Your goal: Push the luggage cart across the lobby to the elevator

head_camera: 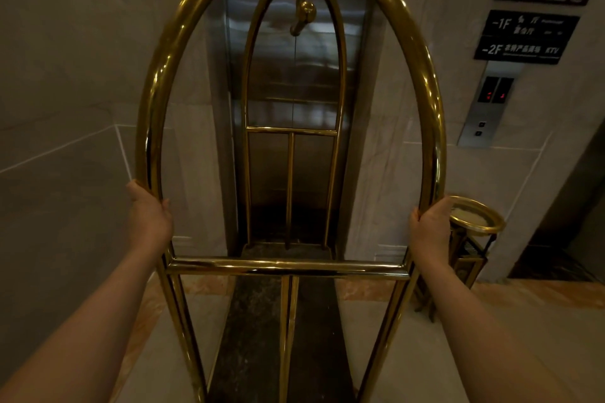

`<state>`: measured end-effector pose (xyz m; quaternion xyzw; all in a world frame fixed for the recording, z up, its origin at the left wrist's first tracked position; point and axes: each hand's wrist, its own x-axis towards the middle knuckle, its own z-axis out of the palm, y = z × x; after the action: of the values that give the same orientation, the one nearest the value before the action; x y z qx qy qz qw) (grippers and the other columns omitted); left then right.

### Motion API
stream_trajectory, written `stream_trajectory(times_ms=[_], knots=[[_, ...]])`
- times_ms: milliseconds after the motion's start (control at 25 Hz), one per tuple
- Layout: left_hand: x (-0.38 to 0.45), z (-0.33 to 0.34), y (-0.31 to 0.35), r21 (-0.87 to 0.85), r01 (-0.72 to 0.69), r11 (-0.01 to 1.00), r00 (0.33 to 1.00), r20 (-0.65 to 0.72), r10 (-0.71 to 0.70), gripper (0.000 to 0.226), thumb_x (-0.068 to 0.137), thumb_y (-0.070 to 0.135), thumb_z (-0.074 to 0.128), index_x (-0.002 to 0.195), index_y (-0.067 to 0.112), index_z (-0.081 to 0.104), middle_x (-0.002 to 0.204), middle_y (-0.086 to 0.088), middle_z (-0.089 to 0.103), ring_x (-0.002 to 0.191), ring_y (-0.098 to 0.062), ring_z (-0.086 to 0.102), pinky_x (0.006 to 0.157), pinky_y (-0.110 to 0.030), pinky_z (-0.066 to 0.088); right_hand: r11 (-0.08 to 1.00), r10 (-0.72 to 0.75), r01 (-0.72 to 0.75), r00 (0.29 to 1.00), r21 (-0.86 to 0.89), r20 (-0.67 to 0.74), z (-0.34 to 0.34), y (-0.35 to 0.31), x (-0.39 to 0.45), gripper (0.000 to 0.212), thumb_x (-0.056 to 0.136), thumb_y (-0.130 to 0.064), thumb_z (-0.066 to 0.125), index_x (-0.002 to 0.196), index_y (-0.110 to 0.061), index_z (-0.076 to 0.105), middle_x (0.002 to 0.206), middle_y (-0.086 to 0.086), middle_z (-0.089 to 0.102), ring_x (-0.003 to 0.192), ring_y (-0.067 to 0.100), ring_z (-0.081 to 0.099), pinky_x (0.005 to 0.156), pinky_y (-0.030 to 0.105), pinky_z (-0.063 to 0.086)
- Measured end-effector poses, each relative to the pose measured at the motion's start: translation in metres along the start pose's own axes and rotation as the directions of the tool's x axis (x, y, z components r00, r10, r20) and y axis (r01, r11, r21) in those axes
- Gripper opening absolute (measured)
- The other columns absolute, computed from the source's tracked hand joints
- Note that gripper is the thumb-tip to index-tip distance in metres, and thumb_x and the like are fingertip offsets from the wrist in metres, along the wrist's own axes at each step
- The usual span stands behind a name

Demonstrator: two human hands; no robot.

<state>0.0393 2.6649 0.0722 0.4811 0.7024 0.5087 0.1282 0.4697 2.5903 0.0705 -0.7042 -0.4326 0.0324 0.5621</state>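
A brass luggage cart (284,267) with a tall arched frame fills the middle of the view, its dark carpeted deck stretching forward and holding no bags. My left hand (149,216) grips the left upright of the near arch just above the crossbar. On the right upright, my right hand (430,229) holds on at about the same height. Straight ahead, seen through the arches, stand the closed steel elevator doors (294,82), with the cart's far end close to them.
A brass-rimmed ashtray bin (471,239) stands on the floor right of the cart, next to my right hand. The elevator call panel (489,108) and black floor signs (527,36) hang on the right wall. Marble walls flank the doors; pale tiled floor lies on both sides.
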Motion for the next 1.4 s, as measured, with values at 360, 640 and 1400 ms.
stream_trajectory(times_ms=[360, 640, 1400], knots=[[-0.001, 0.003, 0.002, 0.014, 0.036, 0.999, 0.999, -0.009, -0.036, 0.054, 0.096, 0.010, 0.052, 0.138, 0.009, 0.019, 0.131, -0.032, 0.049, 0.113, -0.050, 0.051, 0.090, -0.062, 0.045, 1.000, -0.016, 0.016, 1.000, -0.019, -0.011, 0.002, 0.004, 0.003, 0.032, 0.097, -0.006, 0.053, 0.122, -0.002, 0.034, 0.104, 0.009, 0.044, 0.081, 0.019, 0.048, 0.066, 0.033, 0.039], [-0.004, -0.005, 0.004, 0.032, 0.015, 0.999, 0.999, 0.035, -0.016, 0.055, 0.095, 0.011, 0.055, 0.138, 0.010, 0.020, 0.123, -0.030, 0.053, 0.106, -0.047, 0.057, 0.078, -0.055, 0.049, 0.998, -0.018, 0.017, 1.000, -0.059, -0.012, 0.001, 0.001, 0.002, 0.034, 0.097, -0.006, 0.055, 0.122, 0.002, 0.033, 0.101, 0.010, 0.043, 0.079, 0.020, 0.046, 0.064, 0.034, 0.037], [-0.092, 0.024, 0.022, 0.268, -0.591, 0.761, 0.803, 0.286, 0.523, 0.074, 0.081, 0.019, 0.072, 0.142, 0.016, 0.031, 0.150, -0.015, 0.029, 0.136, -0.031, 0.031, 0.109, -0.049, 0.036, 0.964, -0.257, 0.235, 0.944, -0.126, -0.206, -0.012, -0.025, -0.050, 0.053, 0.086, -0.017, 0.071, 0.130, 0.000, 0.046, 0.129, 0.025, 0.048, 0.118, 0.038, 0.045, 0.099, 0.048, 0.039]])
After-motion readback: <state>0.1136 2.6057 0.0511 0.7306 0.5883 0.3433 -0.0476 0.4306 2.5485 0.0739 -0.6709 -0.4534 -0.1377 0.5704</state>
